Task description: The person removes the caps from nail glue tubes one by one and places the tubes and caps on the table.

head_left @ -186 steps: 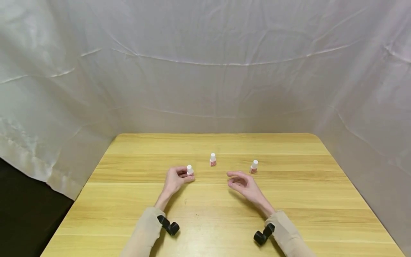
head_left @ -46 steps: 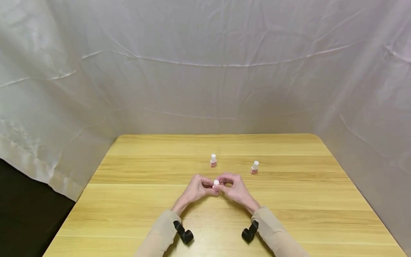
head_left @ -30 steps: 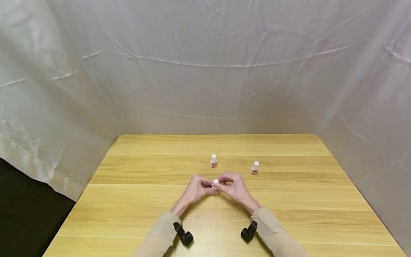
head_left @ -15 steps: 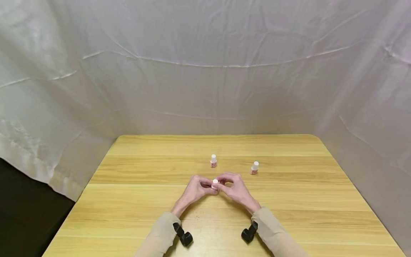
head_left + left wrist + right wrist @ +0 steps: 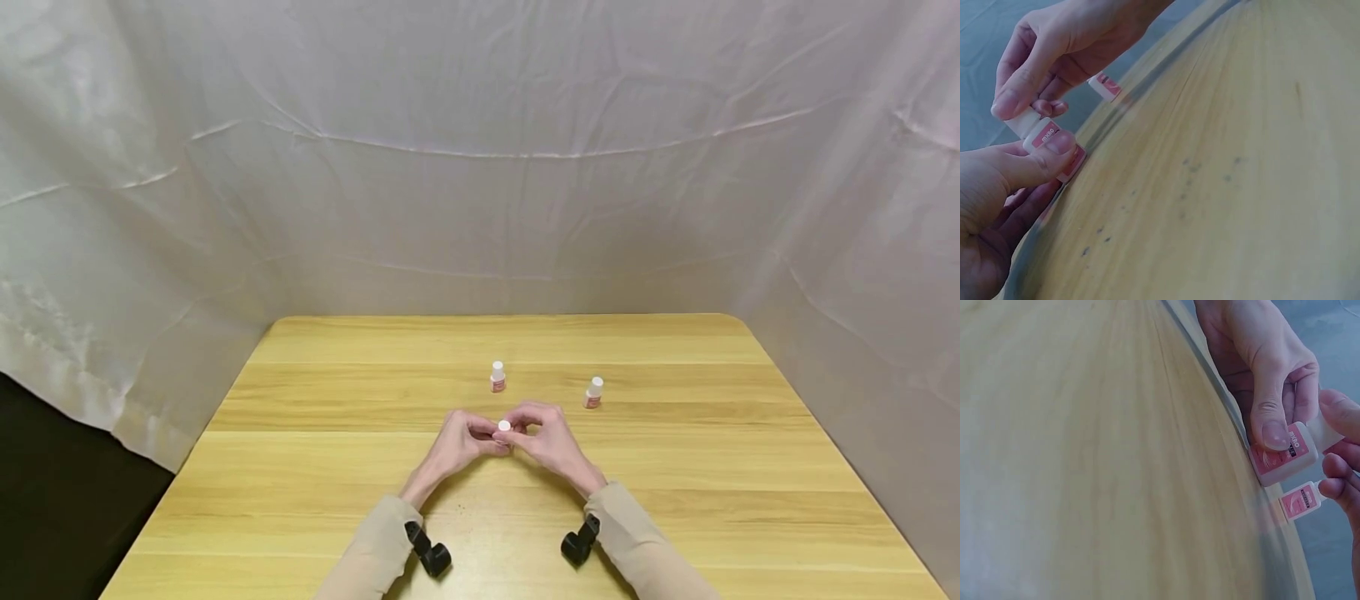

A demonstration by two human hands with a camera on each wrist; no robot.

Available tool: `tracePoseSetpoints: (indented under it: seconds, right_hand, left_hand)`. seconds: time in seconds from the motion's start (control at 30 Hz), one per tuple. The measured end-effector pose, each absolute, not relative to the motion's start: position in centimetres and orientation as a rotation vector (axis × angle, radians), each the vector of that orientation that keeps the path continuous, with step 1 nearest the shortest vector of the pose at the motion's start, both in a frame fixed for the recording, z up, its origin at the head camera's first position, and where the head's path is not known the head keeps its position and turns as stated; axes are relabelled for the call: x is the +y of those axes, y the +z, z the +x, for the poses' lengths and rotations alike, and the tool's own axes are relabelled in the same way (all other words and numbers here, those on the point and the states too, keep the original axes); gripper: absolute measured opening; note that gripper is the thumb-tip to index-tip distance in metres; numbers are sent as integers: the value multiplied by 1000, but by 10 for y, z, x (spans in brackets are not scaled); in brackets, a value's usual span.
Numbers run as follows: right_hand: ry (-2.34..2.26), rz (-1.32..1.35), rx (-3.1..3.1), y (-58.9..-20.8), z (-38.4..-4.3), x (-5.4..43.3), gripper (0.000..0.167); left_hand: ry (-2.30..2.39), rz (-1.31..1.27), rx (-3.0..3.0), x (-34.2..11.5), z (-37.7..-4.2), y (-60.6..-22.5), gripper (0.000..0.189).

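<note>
In the head view, both hands meet over one small white bottle with a pink label (image 5: 1047, 134), upright near the middle of the table. My left hand (image 5: 457, 442) holds the bottle's body between thumb and fingers; in the left wrist view the thumb lies across the label. My right hand (image 5: 551, 442) pinches the white cap (image 5: 504, 426) from the right side, thumb in front. The cap sits on the bottle, and the lower body is partly hidden by the fingers in the head view.
Two similar capped bottles stand upright on the wooden table (image 5: 675, 467): one bottle (image 5: 498, 377) behind the hands, another bottle (image 5: 593, 392) to the right. A pale grey curtain (image 5: 510, 225) surrounds the table's back and sides. Each sleeve carries a black wrist camera (image 5: 429, 550).
Since the oldest frame, my left hand has brought its bottle rightward and nearer, and my right hand has come in to pinch the cap. Over the last second both hands stay nearly in place.
</note>
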State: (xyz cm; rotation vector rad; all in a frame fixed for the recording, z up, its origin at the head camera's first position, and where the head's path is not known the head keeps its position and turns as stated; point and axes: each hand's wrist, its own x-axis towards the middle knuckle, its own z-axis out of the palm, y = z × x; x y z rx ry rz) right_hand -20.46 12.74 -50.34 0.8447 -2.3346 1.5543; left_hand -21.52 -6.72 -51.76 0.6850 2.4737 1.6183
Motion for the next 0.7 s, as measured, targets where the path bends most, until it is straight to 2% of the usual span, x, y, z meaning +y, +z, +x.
tracePoseSetpoints:
  seconds: [0.17, 0.47, 0.7]
  right_hand:
    - [1588, 858, -2369, -503, -205, 129, 10]
    - [1580, 775, -2419, -501, -203, 128, 17]
    - [1530, 739, -2413, -499, -203, 122, 14]
  left_hand:
    - [1619, 682, 2470, -67, -216, -519, 19]
    - [1636, 656, 2500, -67, -214, -518, 20]
    - [1662, 671, 2483, -67, -212, -518, 22]
